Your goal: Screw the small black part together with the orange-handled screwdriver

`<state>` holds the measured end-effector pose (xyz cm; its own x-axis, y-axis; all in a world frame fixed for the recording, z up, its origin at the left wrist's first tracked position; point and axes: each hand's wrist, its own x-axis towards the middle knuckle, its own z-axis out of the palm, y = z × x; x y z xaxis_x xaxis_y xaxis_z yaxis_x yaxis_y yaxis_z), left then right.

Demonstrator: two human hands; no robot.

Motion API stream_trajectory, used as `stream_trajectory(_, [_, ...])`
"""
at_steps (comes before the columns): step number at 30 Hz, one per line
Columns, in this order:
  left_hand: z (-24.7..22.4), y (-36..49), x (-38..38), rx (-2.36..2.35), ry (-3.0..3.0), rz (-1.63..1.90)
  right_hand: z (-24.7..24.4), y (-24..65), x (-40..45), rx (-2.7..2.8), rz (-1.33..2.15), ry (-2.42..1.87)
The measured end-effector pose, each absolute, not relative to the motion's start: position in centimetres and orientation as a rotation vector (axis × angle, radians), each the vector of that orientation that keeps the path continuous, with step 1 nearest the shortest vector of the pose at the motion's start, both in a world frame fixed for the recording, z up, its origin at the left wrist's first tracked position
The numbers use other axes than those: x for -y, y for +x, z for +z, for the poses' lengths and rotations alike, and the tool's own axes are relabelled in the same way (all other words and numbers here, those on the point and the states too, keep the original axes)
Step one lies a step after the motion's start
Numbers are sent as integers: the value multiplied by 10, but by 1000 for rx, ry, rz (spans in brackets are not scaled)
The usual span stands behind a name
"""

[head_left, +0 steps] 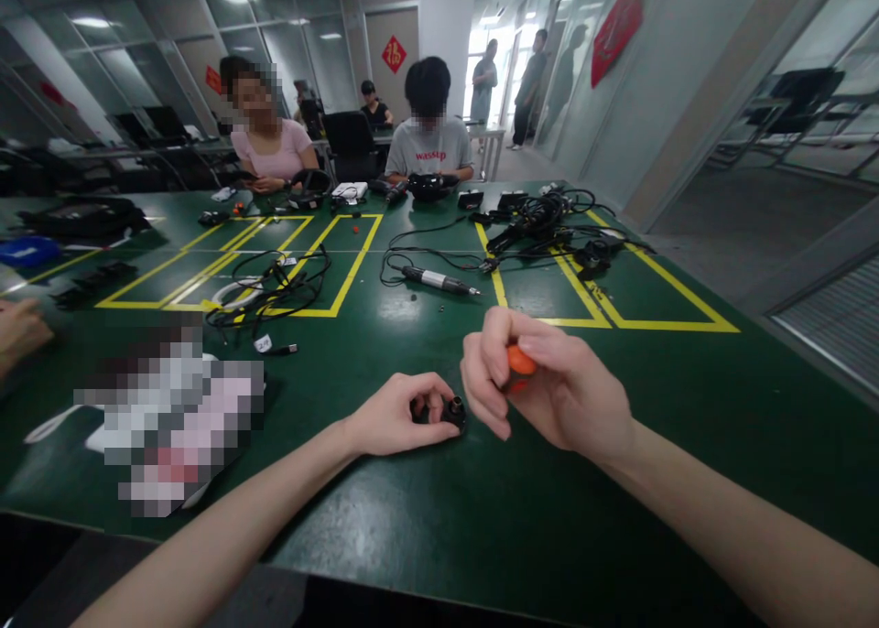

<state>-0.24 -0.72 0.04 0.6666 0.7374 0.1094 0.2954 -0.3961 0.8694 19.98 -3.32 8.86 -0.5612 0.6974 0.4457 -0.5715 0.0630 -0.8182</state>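
My left hand rests on the green table, its fingers curled round a small black part with a round, metal-looking opening on top. Just to the right and a little higher, my right hand is closed on a small orange piece; my fingers cover most of it, so its kind does not show. The two hands are close together but apart. Beyond them lies an electric screwdriver, grey and black, with its tip pointing right and its cord running off behind.
Tangled black cables and a cable bundle lie on the green table among yellow tape outlines. At left are a blurred pink-and-white item and another person's hand. Two people sit across the table.
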Motion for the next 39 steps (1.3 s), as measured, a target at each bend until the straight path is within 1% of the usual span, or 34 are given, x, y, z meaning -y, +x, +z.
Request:
stream_trajectory(3, [1,1,10,-791,1991,625,89,199,33,1382,1642,-167])
stream_trajectory(9, [2,2,11,-778,2016,633,87,197,33,1316,1725,-129])
stream_trajectory(16, [0,2,10,-775,2024,640,89,200,29,1442,1708,-165])
stream_trajectory(22, [1,2,10,-807,2047,642,88,200,29,1342,1765,-89])
stream_trajectory(28, [2,1,9,-787,2048,617,91,203,19,1398,1683,-199])
stream_trajectory(35, [1,1,9,-793,2049,620,94,205,19,1318,1770,-135])
stream_trajectory(39, [2,1,9,-795,2049,613,93,203,18,1385,1693,-173])
